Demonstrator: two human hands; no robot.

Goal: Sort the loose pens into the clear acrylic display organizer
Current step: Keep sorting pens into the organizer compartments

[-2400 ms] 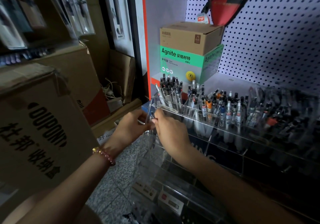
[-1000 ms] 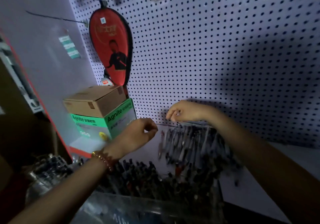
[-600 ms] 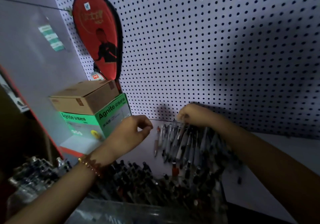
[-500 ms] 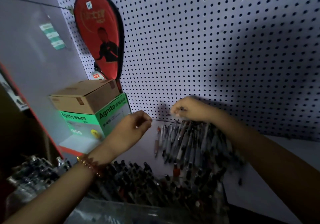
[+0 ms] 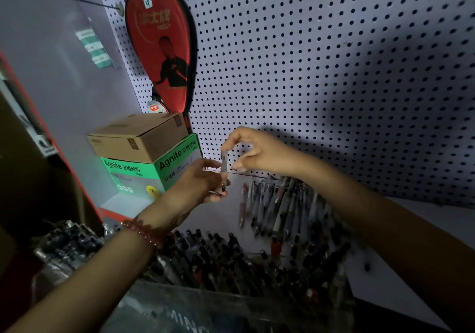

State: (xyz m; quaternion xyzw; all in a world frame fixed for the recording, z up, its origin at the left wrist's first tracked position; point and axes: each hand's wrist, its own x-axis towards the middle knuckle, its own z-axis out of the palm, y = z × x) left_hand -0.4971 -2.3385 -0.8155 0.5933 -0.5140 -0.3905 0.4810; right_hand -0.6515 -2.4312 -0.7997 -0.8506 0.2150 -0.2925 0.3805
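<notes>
A clear-barrelled pen (image 5: 224,166) stands nearly upright between my two hands, above the shelf. My right hand (image 5: 253,152) pinches its top end with thumb and forefinger. My left hand (image 5: 203,182), with a bead bracelet on the wrist, grips its lower, dark end and seems to hold another thin pen too. A heap of loose pens (image 5: 277,209) lies on the white shelf just below and to the right. The clear acrylic organizer (image 5: 180,309), packed with upright pens, fills the bottom of the view.
A brown carton sits on a green Agnite box (image 5: 154,170) at the left, close to my left hand. A red paddle case (image 5: 162,47) hangs on the white pegboard (image 5: 321,62) behind. More pens (image 5: 66,245) stand at the lower left.
My right hand has lifted off the loose pile with a pen and moved left. My left hand has come up to it and now grips the pen's lower end.
</notes>
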